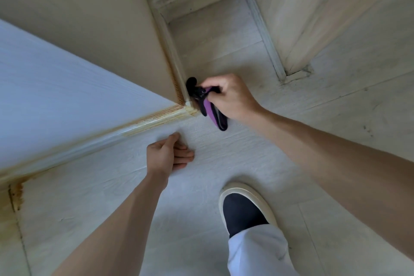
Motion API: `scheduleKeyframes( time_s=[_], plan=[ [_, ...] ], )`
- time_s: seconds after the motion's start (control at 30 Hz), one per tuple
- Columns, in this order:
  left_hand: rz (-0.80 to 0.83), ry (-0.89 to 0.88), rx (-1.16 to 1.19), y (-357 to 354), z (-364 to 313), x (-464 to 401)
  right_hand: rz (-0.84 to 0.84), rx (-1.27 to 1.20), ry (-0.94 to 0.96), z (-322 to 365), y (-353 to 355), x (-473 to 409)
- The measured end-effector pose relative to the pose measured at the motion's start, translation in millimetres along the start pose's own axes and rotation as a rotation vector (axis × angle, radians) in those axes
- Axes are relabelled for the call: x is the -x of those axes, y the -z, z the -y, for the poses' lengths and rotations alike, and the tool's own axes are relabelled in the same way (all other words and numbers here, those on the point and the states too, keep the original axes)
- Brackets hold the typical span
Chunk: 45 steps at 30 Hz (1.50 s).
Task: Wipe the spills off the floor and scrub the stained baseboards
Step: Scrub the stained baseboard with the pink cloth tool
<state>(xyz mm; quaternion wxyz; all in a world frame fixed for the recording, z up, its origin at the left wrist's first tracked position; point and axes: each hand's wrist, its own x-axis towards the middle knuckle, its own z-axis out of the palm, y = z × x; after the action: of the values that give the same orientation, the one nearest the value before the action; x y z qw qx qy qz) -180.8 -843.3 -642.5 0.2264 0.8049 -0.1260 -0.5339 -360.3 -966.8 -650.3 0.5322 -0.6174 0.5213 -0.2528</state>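
My right hand (231, 98) grips a black and purple cloth (205, 101) and holds it against the baseboard (173, 56) near the outer wall corner. A loose end of the cloth hangs down onto the pale wood-look floor (224, 152). The baseboard running left from the corner (143, 124) carries yellow-brown stains along its top edge. My left hand (167, 153) rests on the floor in front of that stained board, its fingers fairly straight and pointing right.
My foot in a dark slipper with a cream sole (244, 206) stands on the floor at lower middle. A wooden door or panel (324, 13) leans at upper right. An orange-brown stain (18, 195) marks the far-left baseboard.
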Motion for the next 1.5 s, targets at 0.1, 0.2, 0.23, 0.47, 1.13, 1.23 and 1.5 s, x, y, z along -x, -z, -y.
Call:
scheduleKeyframes(
  time_s=[0.1,0.2,0.23,0.47,1.13,1.23,1.5],
  plan=[
    [-0.003,0.012,0.006,0,-2,1,-0.033,-0.035,-0.010,5,4,-20],
    [0.004,0.019,0.006,1,-2,0,-0.147,-0.111,-0.048,7,-14,-11],
    [0.004,0.018,0.006,1,-1,0,-0.134,-0.102,-0.039,2,-14,2],
    [0.005,0.005,0.002,1,1,0,-0.105,-0.137,-0.080,9,-8,-6],
    [0.008,0.000,-0.006,1,2,0,-0.076,-0.097,-0.081,3,-12,16],
    [0.009,0.007,-0.003,1,1,0,-0.080,-0.079,-0.089,4,-11,4],
    [0.001,0.006,-0.011,1,1,-1,-0.072,-0.098,-0.113,4,-10,6]
  ],
)
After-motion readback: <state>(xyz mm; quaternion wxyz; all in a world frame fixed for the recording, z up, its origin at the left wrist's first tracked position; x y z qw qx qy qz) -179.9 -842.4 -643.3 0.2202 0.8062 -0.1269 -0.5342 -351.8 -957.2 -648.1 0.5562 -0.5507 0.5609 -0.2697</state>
